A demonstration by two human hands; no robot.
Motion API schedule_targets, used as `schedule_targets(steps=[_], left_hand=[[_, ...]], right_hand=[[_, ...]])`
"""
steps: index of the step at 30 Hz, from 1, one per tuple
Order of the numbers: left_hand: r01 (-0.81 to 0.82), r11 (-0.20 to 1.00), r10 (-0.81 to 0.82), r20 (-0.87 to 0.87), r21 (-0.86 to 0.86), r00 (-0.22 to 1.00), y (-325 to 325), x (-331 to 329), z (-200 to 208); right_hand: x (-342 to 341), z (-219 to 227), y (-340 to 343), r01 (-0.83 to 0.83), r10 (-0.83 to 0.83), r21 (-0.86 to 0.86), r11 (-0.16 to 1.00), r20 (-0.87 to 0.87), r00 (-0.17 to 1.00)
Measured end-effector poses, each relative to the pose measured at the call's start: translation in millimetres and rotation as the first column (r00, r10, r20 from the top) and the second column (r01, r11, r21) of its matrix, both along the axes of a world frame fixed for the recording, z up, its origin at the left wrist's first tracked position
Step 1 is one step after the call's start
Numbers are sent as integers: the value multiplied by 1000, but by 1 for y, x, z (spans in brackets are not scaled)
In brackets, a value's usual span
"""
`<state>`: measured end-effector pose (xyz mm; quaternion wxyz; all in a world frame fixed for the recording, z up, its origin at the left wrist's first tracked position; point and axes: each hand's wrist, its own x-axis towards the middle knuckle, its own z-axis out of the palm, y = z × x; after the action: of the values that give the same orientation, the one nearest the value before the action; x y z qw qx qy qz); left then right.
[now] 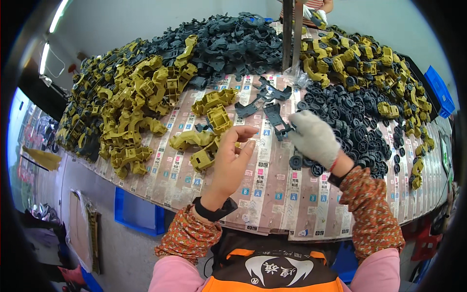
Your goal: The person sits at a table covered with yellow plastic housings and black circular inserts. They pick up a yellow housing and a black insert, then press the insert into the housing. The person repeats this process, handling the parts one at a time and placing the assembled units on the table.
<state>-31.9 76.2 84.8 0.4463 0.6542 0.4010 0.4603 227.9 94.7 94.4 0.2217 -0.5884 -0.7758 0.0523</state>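
My bare left hand (232, 163) hovers over the table's middle, thumb and index finger apart, nothing between them. Just beyond it lie several loose yellow plastic toy-car bodies (220, 119). A white glove covers my right hand (314, 138); its fingers are curled at the near end of a dark grey toy-car chassis (275, 117), and the fingertips are partly hidden. More dark chassis pieces (247, 109) lie beside that one. Right of the glove spreads a heap of black toy wheels (357, 121), with a few loose wheels (296, 162) below the hand.
Yellow parts heap (141, 92) at left, dark parts heap (228, 44) at the back, yellow cars with wheels (350, 53) at back right. A metal post (287, 34) rises at the far side. Beyond it, a co-worker's gloved hand (318, 17) holds a piece. A blue bin (138, 211) sits below the edge.
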Motion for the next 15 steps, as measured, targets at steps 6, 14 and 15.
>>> schedule_targets(steps=[6,14,15], left_hand=[[-308,910,371,-215,277,903,0,-35,-11],[-180,878,469,-720,444,511,10,-42,-31],[-167,877,477,-772,451,421,8,-33,-32]], right_hand=[[-28,-16,-10,-153,149,45,987,89,985],[-47,-10,-50,-220,220,2,976,15,975],[-49,-10,-56,-232,232,0,973,13,973]])
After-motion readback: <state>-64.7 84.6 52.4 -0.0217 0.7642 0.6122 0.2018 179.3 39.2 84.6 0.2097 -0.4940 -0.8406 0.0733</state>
